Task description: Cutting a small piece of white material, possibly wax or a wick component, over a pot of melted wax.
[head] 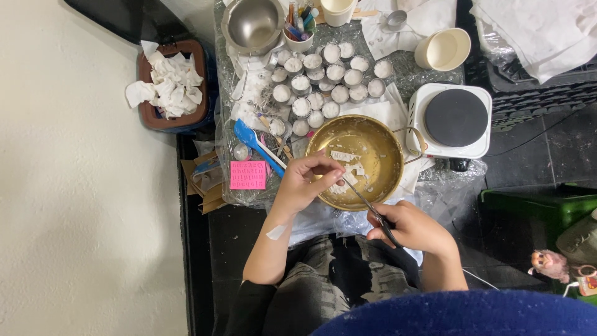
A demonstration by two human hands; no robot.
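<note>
Seen from above, a cluttered low table wrapped in clear plastic stands on a dark floor. At its near edge sits a gold bowl holding white wax pieces. Left hand pinches a small white piece over the bowl's near rim, fingers together. Right hand, off the table's edge, is closed around scissors whose blades reach toward that piece. Behind the bowl stand many small wax-filled tins; a white hotplate sits at the right edge.
</note>
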